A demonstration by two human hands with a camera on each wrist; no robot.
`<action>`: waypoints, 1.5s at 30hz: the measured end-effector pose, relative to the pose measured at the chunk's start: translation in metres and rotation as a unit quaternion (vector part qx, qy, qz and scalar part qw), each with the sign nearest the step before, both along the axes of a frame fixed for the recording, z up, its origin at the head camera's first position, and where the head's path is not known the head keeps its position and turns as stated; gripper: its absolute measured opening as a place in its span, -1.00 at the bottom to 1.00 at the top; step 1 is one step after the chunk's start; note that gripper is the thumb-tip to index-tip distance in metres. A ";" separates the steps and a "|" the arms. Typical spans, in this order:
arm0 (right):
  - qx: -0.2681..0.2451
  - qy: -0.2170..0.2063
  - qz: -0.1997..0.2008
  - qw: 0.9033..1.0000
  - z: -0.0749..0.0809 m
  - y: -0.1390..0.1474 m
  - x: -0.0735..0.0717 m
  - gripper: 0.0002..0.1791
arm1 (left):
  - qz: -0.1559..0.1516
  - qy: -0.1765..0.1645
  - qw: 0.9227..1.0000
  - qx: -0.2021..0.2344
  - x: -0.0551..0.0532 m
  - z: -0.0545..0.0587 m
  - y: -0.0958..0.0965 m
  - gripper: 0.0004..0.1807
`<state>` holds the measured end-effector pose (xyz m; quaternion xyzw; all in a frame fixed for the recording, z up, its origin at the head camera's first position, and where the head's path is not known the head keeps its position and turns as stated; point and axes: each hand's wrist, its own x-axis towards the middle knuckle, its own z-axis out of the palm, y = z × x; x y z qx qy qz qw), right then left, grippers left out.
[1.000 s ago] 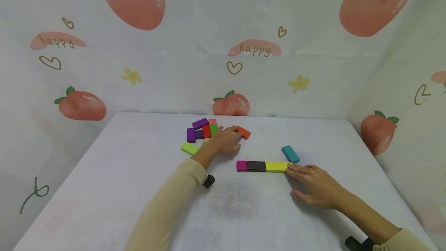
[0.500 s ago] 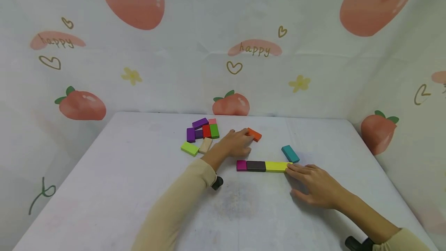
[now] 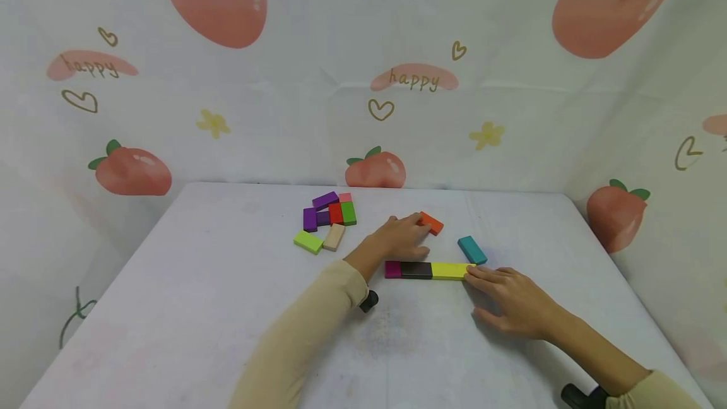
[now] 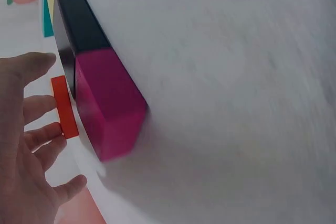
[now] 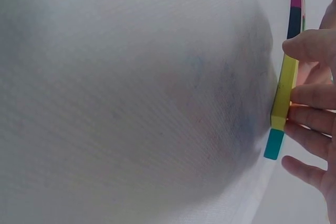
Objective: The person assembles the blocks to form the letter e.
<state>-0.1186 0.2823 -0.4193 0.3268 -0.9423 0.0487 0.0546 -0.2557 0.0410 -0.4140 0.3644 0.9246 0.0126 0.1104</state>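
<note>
My left hand (image 3: 402, 237) touches the left end of an orange block (image 3: 433, 224) with its fingertips. In the left wrist view the thumb stands apart from that orange block (image 4: 64, 107). A row of magenta (image 3: 392, 269), black (image 3: 416, 271) and yellow (image 3: 447, 271) blocks lies end to end in front of this hand. My right hand (image 3: 507, 305) rests its fingertips at the right end of the yellow block, fingers loosely extended. Just behind that end a teal block (image 3: 472, 250) lies slanted.
Several loose blocks cluster at the back left of the white table (image 3: 187, 308), among them a red block (image 3: 336, 213), a green block (image 3: 349, 213), a lime block (image 3: 308, 242) and a beige block (image 3: 334, 237). A printed cloth (image 3: 295, 137) hangs behind the table.
My left hand has slid to the right across the table, and the orange block has moved right with it, closer to the teal block. My right hand has stayed in place.
</note>
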 end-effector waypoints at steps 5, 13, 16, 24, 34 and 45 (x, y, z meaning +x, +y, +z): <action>-0.001 0.003 0.000 1.000 0.000 0.000 0.000 -0.34 | 0.004 -0.006 1.000 -0.006 0.005 0.002 0.009 -0.31; 0.000 0.004 -0.002 1.000 -0.001 0.000 0.001 -0.34 | -0.003 -0.004 1.000 -0.009 0.009 0.002 0.017 -0.31; -0.003 0.009 0.002 1.000 0.000 -0.001 0.001 -0.34 | 0.000 -0.005 1.000 -0.010 0.008 0.000 0.018 -0.31; -0.002 0.009 0.005 1.000 0.003 -0.001 0.001 -0.35 | 0.002 -0.012 1.000 -0.005 0.009 -0.001 0.024 -0.30; 0.000 0.004 0.001 1.000 0.002 0.000 0.002 -0.36 | 0.004 -0.010 1.000 -0.008 0.012 -0.003 0.032 -0.32; -0.009 0.028 0.014 0.999 -0.002 0.000 0.001 -0.35 | -0.007 -0.006 1.000 -0.012 0.012 -0.001 0.034 -0.38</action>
